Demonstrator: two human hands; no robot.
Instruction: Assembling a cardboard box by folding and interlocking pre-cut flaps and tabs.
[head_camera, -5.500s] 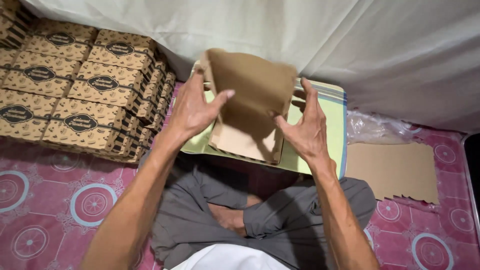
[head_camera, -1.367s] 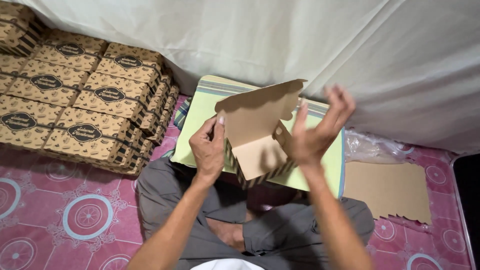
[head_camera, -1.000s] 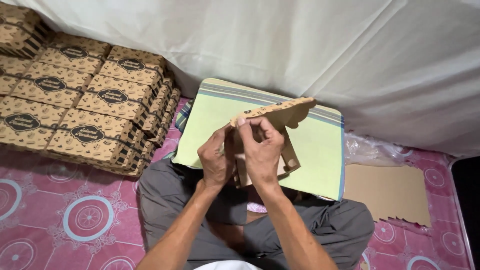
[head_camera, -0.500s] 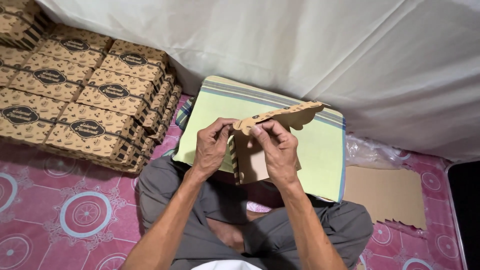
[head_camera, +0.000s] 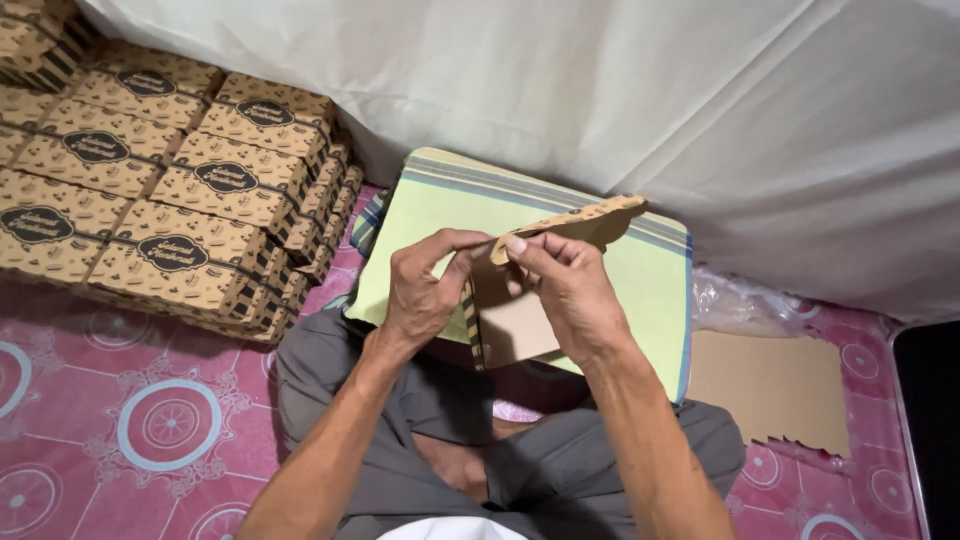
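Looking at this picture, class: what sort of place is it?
Probably a home floor used for box folding: stacked printed boxes, flat cardboard blanks on a pink patterned mat, white sheet behind.

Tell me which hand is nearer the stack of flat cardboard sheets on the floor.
Right. The right hand is on the box, on the side toward the sheets; the left hand is farther away.

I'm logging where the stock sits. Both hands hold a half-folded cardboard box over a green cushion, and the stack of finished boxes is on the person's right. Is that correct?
Not quite: the head view shows the stack of finished boxes on the person's left, not the right. The rest holds: the left hand and right hand hold the half-folded cardboard box over the green cushion.
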